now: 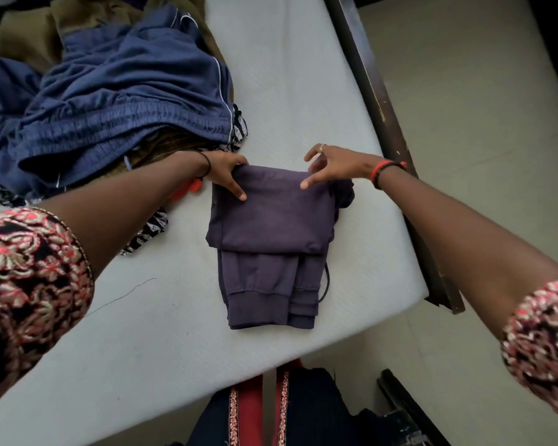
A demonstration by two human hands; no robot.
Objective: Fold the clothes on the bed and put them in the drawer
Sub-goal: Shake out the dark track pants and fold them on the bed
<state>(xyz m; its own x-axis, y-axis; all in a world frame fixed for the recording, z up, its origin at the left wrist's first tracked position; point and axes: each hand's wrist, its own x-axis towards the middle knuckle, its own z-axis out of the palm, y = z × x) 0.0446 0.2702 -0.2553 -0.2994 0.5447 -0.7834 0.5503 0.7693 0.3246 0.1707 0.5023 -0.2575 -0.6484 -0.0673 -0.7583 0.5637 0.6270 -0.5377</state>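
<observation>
So, L to R: heap of unfolded clothes (110, 101) sits at the far-left part of the bed (142, 349). Left hand (226, 175) pinches the far-left corner of the purple joggers (271, 226), thumb on top. Joggers lie half-folded by the bed's right edge, near its near-right corner. Long axis runs far-to-near, ribbed cuffs pointing at the near edge. Right hand (332, 169) is spread wide, one fingertip on the far-right corner, holding nothing. Prob. best: square both corners, tuck in stray cloth & drawstring on the right, then fold evenly.
</observation>
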